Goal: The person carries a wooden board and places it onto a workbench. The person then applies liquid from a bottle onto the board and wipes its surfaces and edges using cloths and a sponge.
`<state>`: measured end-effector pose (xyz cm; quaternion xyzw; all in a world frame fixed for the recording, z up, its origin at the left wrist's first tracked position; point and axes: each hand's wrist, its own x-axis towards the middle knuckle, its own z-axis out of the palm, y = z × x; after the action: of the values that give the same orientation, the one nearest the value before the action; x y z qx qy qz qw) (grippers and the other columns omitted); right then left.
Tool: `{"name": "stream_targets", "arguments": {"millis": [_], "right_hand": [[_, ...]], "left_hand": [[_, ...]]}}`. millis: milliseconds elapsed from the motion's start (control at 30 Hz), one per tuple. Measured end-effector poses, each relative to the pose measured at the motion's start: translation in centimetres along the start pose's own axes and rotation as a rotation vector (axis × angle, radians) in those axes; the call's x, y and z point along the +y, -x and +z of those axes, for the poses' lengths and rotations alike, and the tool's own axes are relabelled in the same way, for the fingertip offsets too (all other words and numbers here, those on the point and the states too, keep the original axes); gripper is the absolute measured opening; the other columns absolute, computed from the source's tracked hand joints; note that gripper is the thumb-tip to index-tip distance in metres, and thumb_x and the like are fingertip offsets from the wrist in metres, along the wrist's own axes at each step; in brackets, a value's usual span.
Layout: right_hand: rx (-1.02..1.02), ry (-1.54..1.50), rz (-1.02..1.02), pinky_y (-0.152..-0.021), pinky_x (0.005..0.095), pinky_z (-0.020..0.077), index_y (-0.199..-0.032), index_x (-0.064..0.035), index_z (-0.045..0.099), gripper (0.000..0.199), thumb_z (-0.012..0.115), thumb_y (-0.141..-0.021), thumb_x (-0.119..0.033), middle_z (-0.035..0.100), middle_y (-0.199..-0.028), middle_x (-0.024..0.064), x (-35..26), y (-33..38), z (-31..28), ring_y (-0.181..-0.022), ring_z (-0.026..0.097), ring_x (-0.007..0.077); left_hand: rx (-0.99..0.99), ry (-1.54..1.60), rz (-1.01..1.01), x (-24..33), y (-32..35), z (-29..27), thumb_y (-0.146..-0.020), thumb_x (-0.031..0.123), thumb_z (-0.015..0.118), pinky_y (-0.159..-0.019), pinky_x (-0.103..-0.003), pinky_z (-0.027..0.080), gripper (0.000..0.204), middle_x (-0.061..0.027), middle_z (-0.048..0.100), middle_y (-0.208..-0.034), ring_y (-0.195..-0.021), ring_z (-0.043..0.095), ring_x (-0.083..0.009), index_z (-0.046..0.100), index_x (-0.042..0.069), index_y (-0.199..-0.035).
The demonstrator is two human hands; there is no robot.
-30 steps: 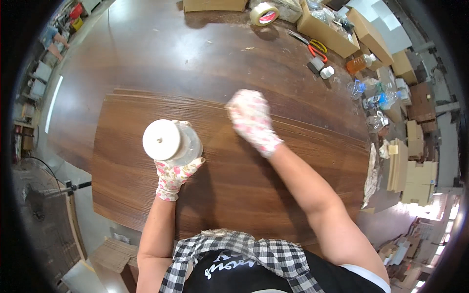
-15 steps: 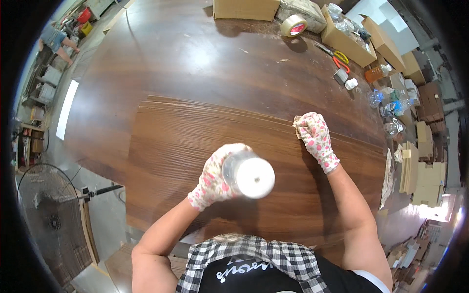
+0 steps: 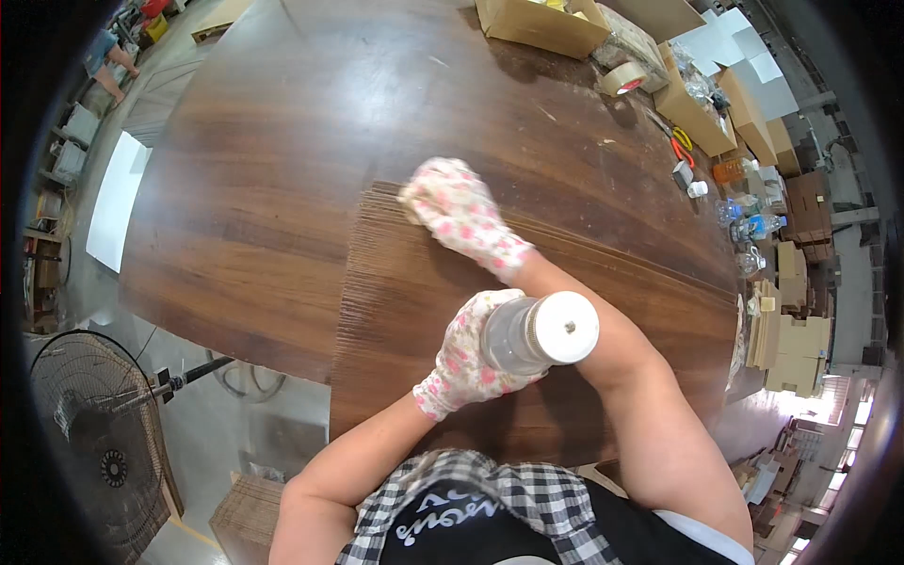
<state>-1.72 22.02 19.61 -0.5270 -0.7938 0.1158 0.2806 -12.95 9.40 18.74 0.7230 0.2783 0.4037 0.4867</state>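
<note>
Nearest, our left grip wraps around a clear jar, white lid facing up at us, held above the stacked wood-grain boards. Farther out, our right grip is bunched closed on a beige cloth by the boards' far left corner. Beyond, on the counter, we see scissors and a tape roll

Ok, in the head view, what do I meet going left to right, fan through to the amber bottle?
Fan → left hand → clear jar with white lid → tape roll → scissors → amber bottle. Right hand left out: it overlaps the left hand's span.
</note>
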Motion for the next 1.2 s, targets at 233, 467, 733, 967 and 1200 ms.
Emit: {"name": "stream_targets", "arguments": {"millis": [233, 467, 733, 967, 1200], "right_hand": [[0.034, 0.002, 0.027, -0.084, 0.0417, 0.0434, -0.081, -0.0120, 0.064, 0.005, 0.061, -0.079, -0.016, 0.061, -0.089, 0.0091, 4.5, 6.5, -3.9, -0.093, 0.055, 0.0291], [-0.065, -0.109, -0.091, -0.076, 0.0407, 0.0437, -0.079, -0.0075, 0.060, 0.008, 0.058, -0.081, -0.015, 0.057, -0.086, 0.0117, -0.2, -3.8, 2.7, -0.087, 0.053, 0.0323], [-0.002, 0.027, -0.082, -0.078, 0.0417, 0.0439, -0.076, -0.0096, 0.064, 0.011, 0.058, -0.081, -0.016, 0.060, -0.086, 0.0106, 1.0, 0.3, 0.1, -0.088, 0.054, 0.0300], [-0.122, 0.146, -0.002, -0.072, 0.0432, 0.0443, -0.078, -0.0063, 0.061, 0.011, 0.059, -0.077, -0.017, 0.057, -0.081, 0.0123, -0.9, -3.3, 3.4, -0.081, 0.054, 0.0318], [0.133, 0.392, 0.113, -0.074, 0.0433, 0.0468, -0.082, -0.0114, 0.064, 0.009, 0.058, -0.079, -0.018, 0.061, -0.087, 0.0092, 5.2, 10.2, -7.6, -0.082, 0.058, 0.0294]], "left_hand": [[0.126, 0.211, 0.065, 0.3, -0.6, 1.3, -0.058, 0.027, 0.086, -0.088, -0.040, 0.047, 0.068, -0.0114, 0.059, -0.108, -0.100, 0.058, -0.0294, 0.054, 0.007, -0.114], [0.227, 0.270, 0.003, 0.5, -0.5, 1.0, -0.059, 0.031, 0.086, -0.092, -0.040, 0.044, 0.076, -0.0134, 0.054, -0.113, -0.104, 0.055, -0.0293, 0.048, 0.004, -0.120], [0.236, 0.298, 0.014, 0.8, -0.4, 1.1, -0.057, 0.031, 0.087, -0.091, -0.041, 0.044, 0.079, -0.0136, 0.054, -0.114, -0.106, 0.054, -0.0302, 0.048, 0.006, -0.121], [0.284, 0.729, -0.462, -3.2, 1.9, 1.6, -0.061, 0.032, 0.086, -0.090, -0.039, 0.047, 0.083, -0.0153, 0.055, -0.115, -0.105, 0.056, -0.0258, 0.042, -0.001, -0.123], [0.319, 0.637, -0.251, -0.5, 0.6, -0.5, -0.065, 0.015, 0.085, -0.089, -0.034, 0.051, 0.080, -0.0090, 0.054, -0.116, -0.104, 0.057, -0.0205, 0.036, 0.006, -0.129]]}}
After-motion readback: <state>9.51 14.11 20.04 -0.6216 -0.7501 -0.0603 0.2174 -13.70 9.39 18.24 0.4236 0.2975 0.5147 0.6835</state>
